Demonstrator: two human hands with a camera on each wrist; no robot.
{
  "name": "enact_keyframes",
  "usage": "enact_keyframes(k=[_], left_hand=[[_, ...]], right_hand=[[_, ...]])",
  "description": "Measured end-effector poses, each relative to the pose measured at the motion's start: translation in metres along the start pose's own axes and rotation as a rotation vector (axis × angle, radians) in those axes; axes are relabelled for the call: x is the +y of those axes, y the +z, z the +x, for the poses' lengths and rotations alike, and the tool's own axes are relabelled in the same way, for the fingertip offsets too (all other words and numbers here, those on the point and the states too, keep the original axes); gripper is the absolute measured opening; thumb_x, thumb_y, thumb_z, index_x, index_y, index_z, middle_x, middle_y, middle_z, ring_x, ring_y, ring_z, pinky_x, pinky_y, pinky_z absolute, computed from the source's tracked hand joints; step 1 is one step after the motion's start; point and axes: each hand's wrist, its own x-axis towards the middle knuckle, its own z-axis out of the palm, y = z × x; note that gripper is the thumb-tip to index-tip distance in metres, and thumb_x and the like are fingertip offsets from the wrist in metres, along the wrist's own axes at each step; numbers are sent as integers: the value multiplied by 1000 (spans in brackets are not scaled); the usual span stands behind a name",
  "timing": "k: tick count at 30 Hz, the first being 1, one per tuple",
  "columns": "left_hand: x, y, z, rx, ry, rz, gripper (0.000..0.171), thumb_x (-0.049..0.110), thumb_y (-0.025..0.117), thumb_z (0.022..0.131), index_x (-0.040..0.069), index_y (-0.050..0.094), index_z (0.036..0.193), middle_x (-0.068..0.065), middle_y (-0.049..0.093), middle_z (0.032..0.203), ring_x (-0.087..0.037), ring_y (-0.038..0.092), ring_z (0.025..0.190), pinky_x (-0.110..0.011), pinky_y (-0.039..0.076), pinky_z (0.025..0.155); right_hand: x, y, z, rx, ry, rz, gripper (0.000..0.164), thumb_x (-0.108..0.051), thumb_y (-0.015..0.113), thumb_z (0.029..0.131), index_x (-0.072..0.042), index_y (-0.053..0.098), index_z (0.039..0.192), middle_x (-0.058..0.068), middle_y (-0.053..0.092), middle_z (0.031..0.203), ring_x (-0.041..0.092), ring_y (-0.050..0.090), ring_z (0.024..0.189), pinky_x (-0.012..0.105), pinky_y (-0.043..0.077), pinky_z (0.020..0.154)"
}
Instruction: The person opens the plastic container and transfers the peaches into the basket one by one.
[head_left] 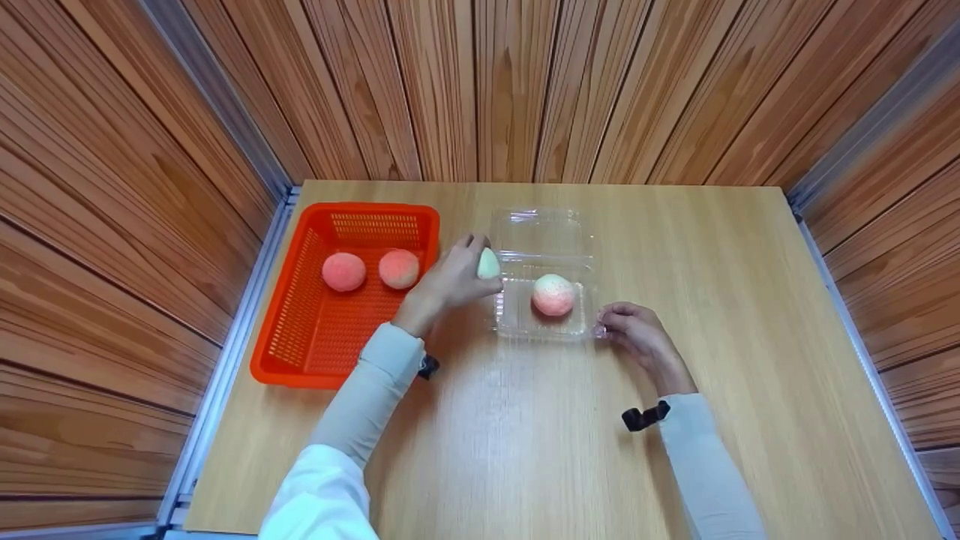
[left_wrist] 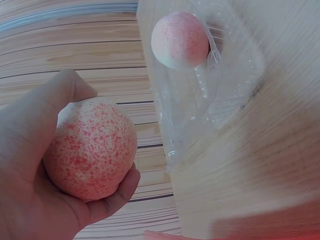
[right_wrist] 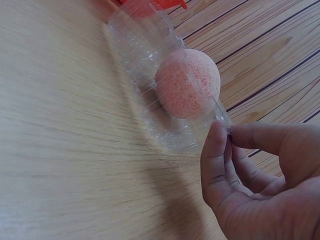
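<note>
Left fingers curled, right fingers pinched

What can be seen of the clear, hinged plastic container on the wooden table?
The clear, hinged plastic container looks thin and glossy, with ribbed walls. It sits open on the pale wooden table, right of the orange perforated plastic basket, with its lid behind and its base in front. One round, pink and white ball rests in the base. The right hand pinches the base's right edge near the front corner.
</note>
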Motion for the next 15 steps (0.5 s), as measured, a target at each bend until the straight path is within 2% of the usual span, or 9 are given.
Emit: enact_keyframes(k=[6,15], left_hand=[[-2,-2,0,21,20,14,71,36,73,91,9,46,151,-15,56,139,-31,62,108,-41,64,89],[-2,-5,-1,13,-30,-13,68,36,77,88,14,49,145,-11,56,133,-28,61,113,-42,64,94]], right_hand=[[-1,0,0,-3,-5,10,14,0,62,103,4,64,117,-1,70,91,11,69,85,28,61,83],[-1,-2,-1,-3,5,-12,23,-3,63,104,7,61,124,0,71,94,12,70,85,26,62,83]])
